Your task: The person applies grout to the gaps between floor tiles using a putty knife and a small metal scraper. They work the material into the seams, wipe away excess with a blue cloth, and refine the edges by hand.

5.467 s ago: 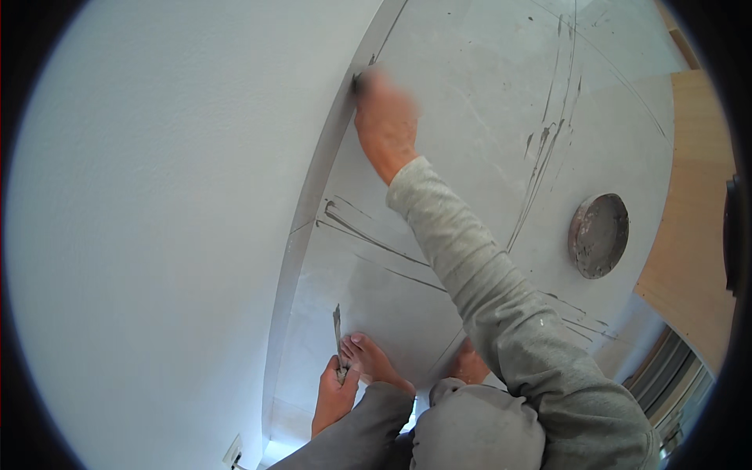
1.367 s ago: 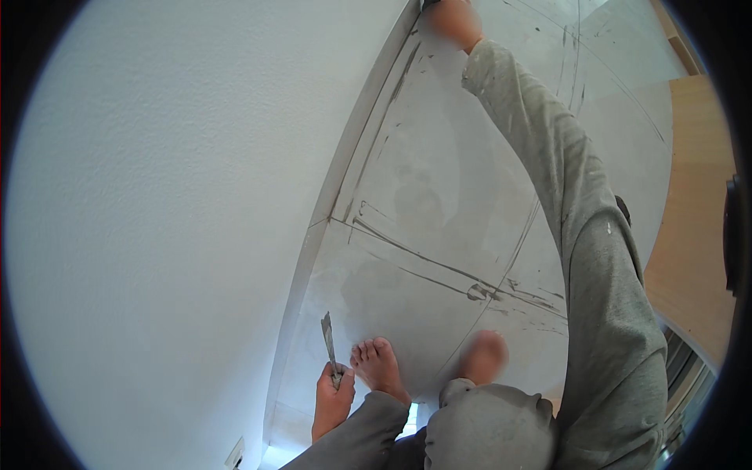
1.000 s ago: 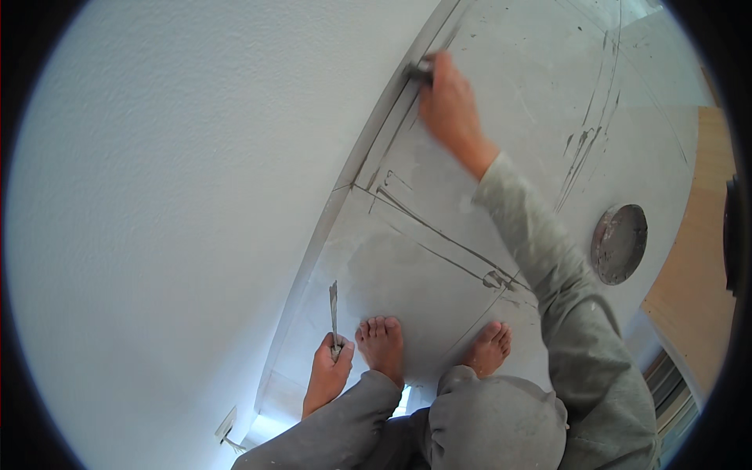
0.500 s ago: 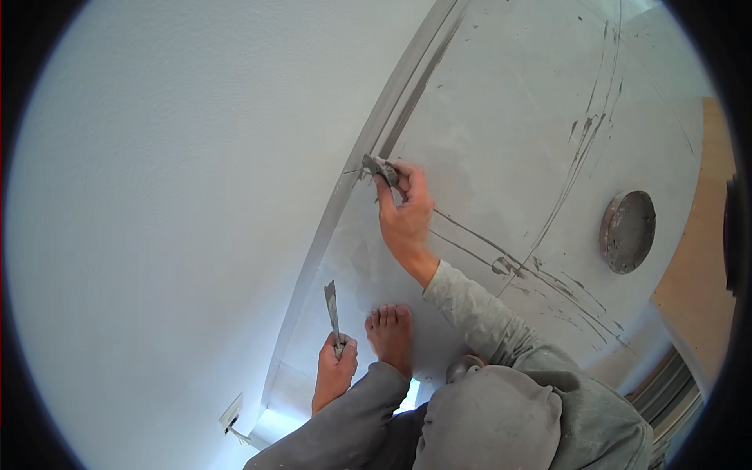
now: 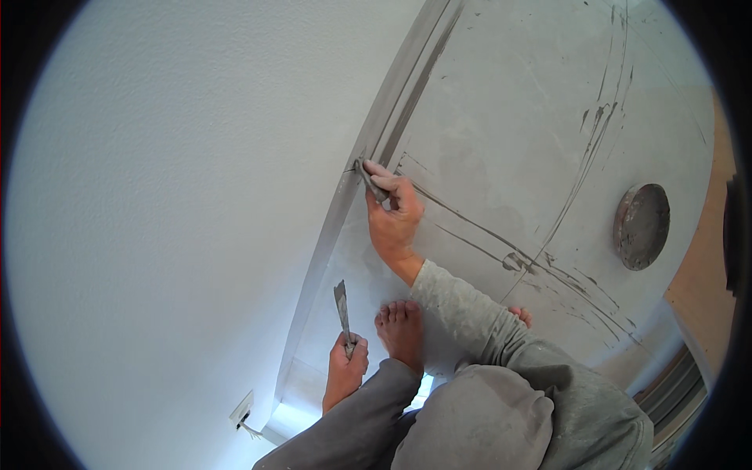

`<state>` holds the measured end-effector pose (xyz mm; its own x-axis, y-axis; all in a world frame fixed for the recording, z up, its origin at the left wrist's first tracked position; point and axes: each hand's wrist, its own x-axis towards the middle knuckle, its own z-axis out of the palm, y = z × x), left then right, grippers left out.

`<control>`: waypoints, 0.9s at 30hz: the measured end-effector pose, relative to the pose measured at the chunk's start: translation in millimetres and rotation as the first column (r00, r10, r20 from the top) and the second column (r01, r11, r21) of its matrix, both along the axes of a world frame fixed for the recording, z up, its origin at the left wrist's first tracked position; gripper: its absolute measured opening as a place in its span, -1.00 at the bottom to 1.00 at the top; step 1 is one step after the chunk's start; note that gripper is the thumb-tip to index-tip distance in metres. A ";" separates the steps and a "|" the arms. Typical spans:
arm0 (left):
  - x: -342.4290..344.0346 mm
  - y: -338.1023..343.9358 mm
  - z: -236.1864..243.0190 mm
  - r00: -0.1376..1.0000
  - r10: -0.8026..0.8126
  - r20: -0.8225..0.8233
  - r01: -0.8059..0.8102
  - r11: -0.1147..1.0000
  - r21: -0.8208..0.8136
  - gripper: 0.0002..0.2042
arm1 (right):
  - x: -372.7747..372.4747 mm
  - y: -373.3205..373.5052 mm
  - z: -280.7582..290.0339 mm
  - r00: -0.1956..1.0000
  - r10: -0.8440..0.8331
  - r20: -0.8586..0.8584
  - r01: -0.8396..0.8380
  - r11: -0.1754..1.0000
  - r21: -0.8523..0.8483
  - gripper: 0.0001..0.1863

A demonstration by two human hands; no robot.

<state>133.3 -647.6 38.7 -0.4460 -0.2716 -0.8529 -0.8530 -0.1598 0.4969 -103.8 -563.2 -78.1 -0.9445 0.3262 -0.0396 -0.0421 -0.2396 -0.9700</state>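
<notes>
My right hand is closed on a small grey scraper coated in paste. The scraper's edge touches the grey baseboard strip, where a joint crosses it at the foot of the wall. Lower down, my left hand grips a putty knife, its paste-smeared blade pointing up and away from me. Fingers hide part of both tools' handles. Dark grey paste lies in a line along the baseboard, and more fills the floor tile joints.
A round shallow bowl with grey paste inside stands on the tiled floor to the right. The white wall rises on the left, with an outlet with loose wires low on it. My bare foot is beside my left hand.
My right hand has shifted slightly left and nearer to me with the scraper, which now tilts differently against the baseboard. My left hand still holds the putty knife. The view has shifted slightly.
</notes>
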 end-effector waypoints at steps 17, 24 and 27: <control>0.3 -1.2 2.4 1.000 -0.014 0.012 0.014 1.000 -0.010 -0.84 | 21.6 -6.2 13.4 0.991 0.070 -0.117 -0.037 0.963 0.265 -0.63; 2.9 -0.7 2.5 1.000 0.002 0.029 -0.002 1.000 0.012 -0.85 | 1.9 -12.4 26.8 0.986 -0.084 -0.144 0.110 0.976 0.187 -0.59; 5.8 -0.4 -1.6 1.000 0.018 0.019 -0.018 1.000 0.012 -0.85 | -0.4 -14.3 24.7 0.981 -0.097 -0.165 0.130 0.970 0.204 -0.57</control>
